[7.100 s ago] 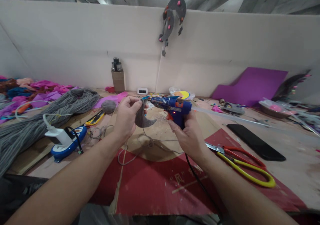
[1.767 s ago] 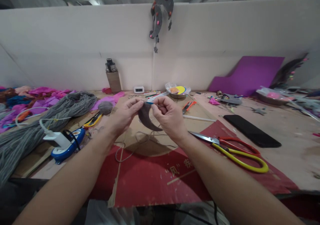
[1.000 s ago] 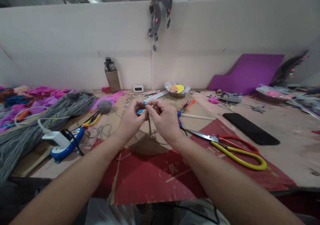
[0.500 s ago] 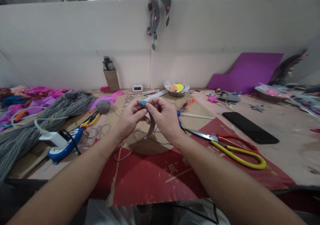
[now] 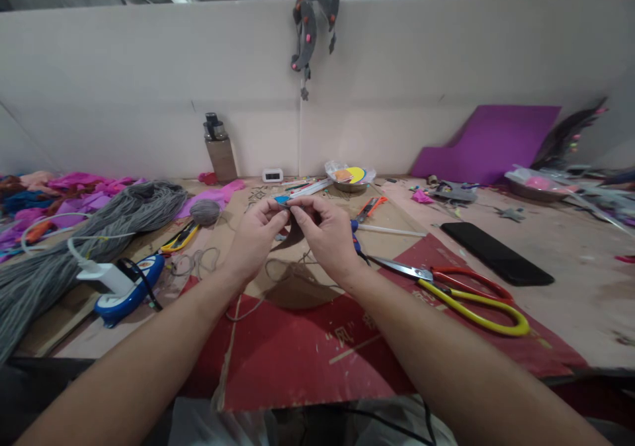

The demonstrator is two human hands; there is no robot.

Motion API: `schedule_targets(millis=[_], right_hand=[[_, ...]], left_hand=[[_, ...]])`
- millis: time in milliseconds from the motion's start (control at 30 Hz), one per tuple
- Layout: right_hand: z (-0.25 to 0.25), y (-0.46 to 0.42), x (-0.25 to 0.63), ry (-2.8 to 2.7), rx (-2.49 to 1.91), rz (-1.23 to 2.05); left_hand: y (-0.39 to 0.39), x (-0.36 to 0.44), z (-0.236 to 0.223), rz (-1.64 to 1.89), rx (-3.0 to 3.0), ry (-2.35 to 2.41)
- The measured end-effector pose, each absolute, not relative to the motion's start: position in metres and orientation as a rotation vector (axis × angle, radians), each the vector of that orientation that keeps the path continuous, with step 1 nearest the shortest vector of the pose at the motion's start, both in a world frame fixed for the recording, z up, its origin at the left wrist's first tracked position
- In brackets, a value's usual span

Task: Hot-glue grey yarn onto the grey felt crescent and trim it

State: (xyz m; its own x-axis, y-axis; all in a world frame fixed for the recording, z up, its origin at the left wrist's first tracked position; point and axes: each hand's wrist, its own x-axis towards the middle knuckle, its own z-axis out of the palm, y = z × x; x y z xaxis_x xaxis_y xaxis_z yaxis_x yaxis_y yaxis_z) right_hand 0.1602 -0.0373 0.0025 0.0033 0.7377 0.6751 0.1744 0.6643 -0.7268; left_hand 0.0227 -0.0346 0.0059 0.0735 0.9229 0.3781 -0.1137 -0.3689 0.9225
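My left hand (image 5: 254,237) and right hand (image 5: 328,237) pinch the grey crescent (image 5: 294,235), which hangs less far below them than before.

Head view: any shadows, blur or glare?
Head view: soft shadow on the red-and-brown cardboard sheet beneath the left hand and right hand; head view, far right: dark curved ornament with bright dots looks smeared; head view: black rectangular phone, no strong glare.

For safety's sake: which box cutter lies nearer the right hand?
The orange box cutter, right of the right hand; the yellow cutter lies left of the left hand.
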Motion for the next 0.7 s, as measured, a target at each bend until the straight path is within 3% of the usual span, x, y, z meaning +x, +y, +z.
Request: schedule_targets(millis=[300, 700], right_hand=[[-0.001, -0.036, 0.161, -1.562, -0.76, 0.475], [0.0, -0.035, 0.16, -1.574, -0.799, 0.421]], left_hand=[[-0.041, 0.024, 0.012, 1.492, 1.379, 0.971], [-0.038, 0.021, 0.02, 1.464, 1.067, 0.774]])
